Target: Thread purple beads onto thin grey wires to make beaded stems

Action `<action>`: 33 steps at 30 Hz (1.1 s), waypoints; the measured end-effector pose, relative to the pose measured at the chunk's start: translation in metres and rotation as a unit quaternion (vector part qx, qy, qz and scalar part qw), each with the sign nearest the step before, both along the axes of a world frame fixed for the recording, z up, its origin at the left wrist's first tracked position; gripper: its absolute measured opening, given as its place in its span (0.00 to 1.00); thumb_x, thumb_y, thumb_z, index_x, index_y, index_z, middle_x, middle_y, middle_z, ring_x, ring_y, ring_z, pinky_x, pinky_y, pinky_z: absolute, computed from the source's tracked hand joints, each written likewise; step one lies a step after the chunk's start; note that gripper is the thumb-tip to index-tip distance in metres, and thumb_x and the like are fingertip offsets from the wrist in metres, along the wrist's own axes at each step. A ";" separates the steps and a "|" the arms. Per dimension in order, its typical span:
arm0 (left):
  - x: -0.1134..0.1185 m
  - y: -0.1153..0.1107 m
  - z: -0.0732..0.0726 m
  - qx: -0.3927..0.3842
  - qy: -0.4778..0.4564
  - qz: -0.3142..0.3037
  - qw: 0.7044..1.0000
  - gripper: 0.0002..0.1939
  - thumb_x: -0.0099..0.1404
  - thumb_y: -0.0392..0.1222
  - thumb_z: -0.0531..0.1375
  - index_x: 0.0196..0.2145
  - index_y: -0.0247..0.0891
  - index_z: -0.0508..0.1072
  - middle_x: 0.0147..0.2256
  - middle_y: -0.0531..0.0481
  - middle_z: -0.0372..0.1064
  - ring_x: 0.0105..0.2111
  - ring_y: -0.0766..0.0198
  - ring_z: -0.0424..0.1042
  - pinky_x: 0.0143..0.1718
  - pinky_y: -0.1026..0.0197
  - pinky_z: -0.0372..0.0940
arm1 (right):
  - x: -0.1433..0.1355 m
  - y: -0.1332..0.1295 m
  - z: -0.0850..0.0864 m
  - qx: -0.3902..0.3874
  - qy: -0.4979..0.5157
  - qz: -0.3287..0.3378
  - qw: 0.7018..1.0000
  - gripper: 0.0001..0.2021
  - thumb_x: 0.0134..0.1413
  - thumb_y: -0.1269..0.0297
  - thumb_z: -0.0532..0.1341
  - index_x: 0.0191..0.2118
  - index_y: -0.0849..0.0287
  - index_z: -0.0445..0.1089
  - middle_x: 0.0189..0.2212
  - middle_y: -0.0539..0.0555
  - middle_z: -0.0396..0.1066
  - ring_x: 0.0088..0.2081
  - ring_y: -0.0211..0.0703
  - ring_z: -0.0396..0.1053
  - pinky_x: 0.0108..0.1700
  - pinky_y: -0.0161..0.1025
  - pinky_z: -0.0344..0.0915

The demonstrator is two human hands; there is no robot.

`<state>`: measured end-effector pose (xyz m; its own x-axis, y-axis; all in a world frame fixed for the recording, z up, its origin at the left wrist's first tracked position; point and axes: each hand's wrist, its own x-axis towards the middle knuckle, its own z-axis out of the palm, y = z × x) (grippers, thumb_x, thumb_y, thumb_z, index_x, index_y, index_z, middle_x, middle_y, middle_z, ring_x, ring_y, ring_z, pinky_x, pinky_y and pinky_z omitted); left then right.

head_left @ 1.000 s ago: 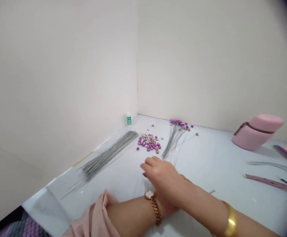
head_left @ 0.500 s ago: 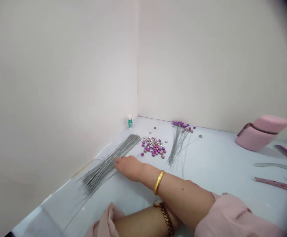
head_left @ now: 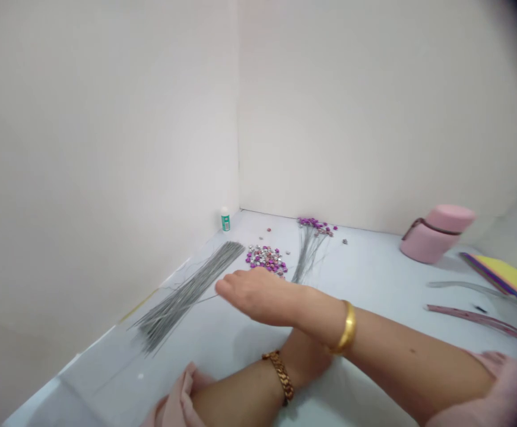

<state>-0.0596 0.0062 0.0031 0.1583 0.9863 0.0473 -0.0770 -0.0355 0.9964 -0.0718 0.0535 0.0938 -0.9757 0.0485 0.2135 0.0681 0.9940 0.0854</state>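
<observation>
The wire bundle (head_left: 191, 293) is lying to the left of the bead pile (head_left: 266, 257) and nearer the person, its long axis slanting from near left to far right, its far end sitting just beside the pile. One thin wire (head_left: 207, 298) is stretching between the bundle and the fingertips of the right hand (head_left: 258, 296), which is hovering on the pile's near side, pointing left across the bundle's slant. That hand is nearer the bundle; its fingers are lying close together, but whether they are pinching the wire cannot be told. The left hand (head_left: 309, 356) is resting farther below the pile, its fingers hidden under the right forearm, so its opening and any hold cannot be told.
</observation>
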 end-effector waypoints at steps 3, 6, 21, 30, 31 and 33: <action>0.005 0.009 -0.004 -0.002 -0.010 0.021 1.000 0.09 0.60 0.40 0.54 0.37 0.36 0.69 0.39 0.48 0.67 0.37 0.62 0.67 0.38 0.56 0.63 | 0.067 0.006 0.013 -0.034 0.043 -0.141 0.988 0.06 0.58 0.71 0.48 0.38 0.63 0.59 0.27 0.53 0.67 0.26 0.38 0.65 0.24 0.32 0.57; 0.007 0.017 -0.011 -0.017 -0.042 0.056 0.997 0.06 0.55 0.36 0.58 0.32 0.34 0.72 0.28 0.51 0.69 0.31 0.63 0.66 0.37 0.60 0.60 | 0.149 -0.001 0.012 -0.130 0.072 -0.259 0.954 0.09 0.59 0.69 0.46 0.35 0.59 0.62 0.26 0.50 0.68 0.26 0.35 0.64 0.28 0.31 0.59; -0.010 0.021 0.001 -0.104 -0.226 0.165 0.954 0.09 0.53 0.39 0.60 0.34 0.36 0.71 0.29 0.52 0.68 0.28 0.73 0.67 0.34 0.70 0.63 | 0.289 -0.043 -0.048 -0.312 0.014 -0.379 0.871 0.10 0.54 0.68 0.51 0.30 0.54 0.69 0.27 0.51 0.66 0.31 0.40 0.64 0.33 0.36 0.60; -0.004 0.020 0.003 -0.127 -0.222 0.116 0.960 0.11 0.54 0.39 0.60 0.36 0.34 0.70 0.30 0.51 0.68 0.26 0.72 0.67 0.32 0.69 0.64 | 0.212 -0.035 -0.068 -0.395 0.144 -0.378 0.825 0.13 0.46 0.67 0.59 0.40 0.60 0.66 0.32 0.53 0.67 0.34 0.41 0.63 0.37 0.37 0.59; -0.005 0.019 0.003 -0.126 -0.223 0.112 0.960 0.10 0.54 0.39 0.60 0.36 0.35 0.70 0.30 0.51 0.68 0.26 0.72 0.66 0.32 0.69 0.64 | 0.202 -0.034 -0.071 -0.418 0.161 -0.368 0.815 0.11 0.45 0.68 0.59 0.39 0.60 0.66 0.31 0.52 0.67 0.33 0.40 0.63 0.37 0.36 0.59; -0.005 0.018 0.004 -0.126 -0.226 0.103 0.960 0.10 0.55 0.38 0.59 0.36 0.35 0.70 0.29 0.51 0.67 0.25 0.73 0.66 0.32 0.70 0.64 | 0.188 -0.031 -0.075 -0.443 0.171 -0.353 0.806 0.07 0.51 0.70 0.53 0.34 0.59 0.68 0.26 0.50 0.67 0.28 0.37 0.63 0.32 0.34 0.59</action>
